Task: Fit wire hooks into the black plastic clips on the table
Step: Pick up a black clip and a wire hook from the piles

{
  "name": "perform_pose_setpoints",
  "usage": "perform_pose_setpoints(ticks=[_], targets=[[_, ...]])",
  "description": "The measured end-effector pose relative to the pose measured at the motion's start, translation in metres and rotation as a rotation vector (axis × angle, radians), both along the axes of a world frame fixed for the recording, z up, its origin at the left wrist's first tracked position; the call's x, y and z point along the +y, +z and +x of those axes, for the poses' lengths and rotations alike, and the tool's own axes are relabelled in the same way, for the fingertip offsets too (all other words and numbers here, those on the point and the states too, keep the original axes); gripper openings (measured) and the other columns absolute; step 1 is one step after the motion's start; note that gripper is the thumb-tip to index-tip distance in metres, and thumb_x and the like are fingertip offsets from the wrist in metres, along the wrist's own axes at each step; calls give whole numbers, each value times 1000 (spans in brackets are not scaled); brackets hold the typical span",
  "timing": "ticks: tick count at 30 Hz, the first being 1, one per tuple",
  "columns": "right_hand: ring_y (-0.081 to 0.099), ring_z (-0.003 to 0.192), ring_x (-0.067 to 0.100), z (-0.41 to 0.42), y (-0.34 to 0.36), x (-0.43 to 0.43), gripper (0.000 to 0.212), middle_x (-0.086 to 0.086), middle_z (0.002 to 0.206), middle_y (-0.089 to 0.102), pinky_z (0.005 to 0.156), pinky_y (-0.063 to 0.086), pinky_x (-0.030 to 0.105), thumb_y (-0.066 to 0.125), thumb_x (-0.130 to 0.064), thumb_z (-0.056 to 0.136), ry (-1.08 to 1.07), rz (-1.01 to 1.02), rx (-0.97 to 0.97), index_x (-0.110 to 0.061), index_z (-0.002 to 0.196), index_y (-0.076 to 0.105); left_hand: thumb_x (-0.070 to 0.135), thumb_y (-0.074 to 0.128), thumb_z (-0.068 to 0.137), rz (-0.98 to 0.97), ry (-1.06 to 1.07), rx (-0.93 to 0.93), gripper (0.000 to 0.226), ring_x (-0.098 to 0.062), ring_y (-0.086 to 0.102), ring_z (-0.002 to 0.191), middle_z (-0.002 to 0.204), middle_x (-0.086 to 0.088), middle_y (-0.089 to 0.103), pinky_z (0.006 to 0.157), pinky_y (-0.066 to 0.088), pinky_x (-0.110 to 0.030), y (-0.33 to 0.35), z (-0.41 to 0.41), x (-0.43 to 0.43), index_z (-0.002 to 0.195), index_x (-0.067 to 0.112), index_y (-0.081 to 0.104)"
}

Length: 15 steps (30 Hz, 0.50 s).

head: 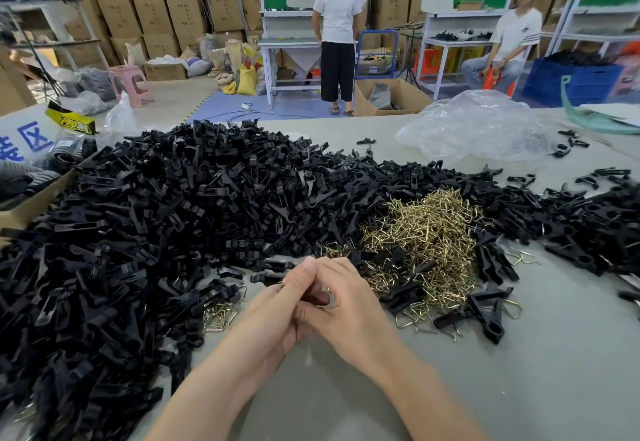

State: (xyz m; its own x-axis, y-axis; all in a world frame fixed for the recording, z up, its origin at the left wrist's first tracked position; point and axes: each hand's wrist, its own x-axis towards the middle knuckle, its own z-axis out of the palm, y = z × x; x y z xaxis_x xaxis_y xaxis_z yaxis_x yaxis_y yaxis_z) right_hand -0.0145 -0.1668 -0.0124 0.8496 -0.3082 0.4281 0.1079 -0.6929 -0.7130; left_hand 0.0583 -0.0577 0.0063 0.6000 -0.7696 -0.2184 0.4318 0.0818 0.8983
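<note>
While the fingers are curling inward, the left hand (277,312) and right hand (353,305) are pressing together and gripping a small dark piece (317,299) between them. It is mostly hidden, so whether it is a clip cannot be told. Clips (156,215), black, are lying in a large heap left of and beyond both hands, spreading past the right hand as well. Hooks (426,239), brass-coloured wire, are lying in a pile just beyond and right of the right hand, with clips mixed in. A few loose hooks (221,314) are lying just left of the left hand. The table (519,354), grey, is bearing everything. A bag (478,125), clear plastic, is lying far beyond the right hand.
</note>
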Motion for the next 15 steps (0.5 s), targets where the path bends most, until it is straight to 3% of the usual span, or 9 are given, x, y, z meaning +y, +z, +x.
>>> perform_pose_setpoints(ticks=[3,7,10,15], targets=[[48,106,4,1,1,0,26,-18,106,63,92,39,15,77,-22,84,13,-3,0,-18,109,70,52,64,80,5,-1,25,77,-27,58,97,100,-16,63,91,47,-40,-1,2,1,115,-16,56],[50,112,0,1,0,0,30,-22,109,62,96,38,13,79,-20,83,14,10,16,-17,111,70,47,69,77,-3,-14,152,43,-20,62,89,92,-12,63,87,51,-34,-4,4,2,88,6,63],[52,114,-2,0,-1,-1,35,-19,113,63,97,39,14,78,-16,83,14,44,40,-18,117,71,46,72,74,-5,-30,220,37,-18,65,84,90,-12,64,85,54,-32,-7,4,2,78,11,61],[61,83,6,1,-4,-1,23,-15,92,61,75,47,21,77,-18,85,21,87,64,-29,100,64,44,76,67,-7,-11,258,31,-17,71,81,84,-11,69,74,61,-27,-7,3,1,66,14,69]])
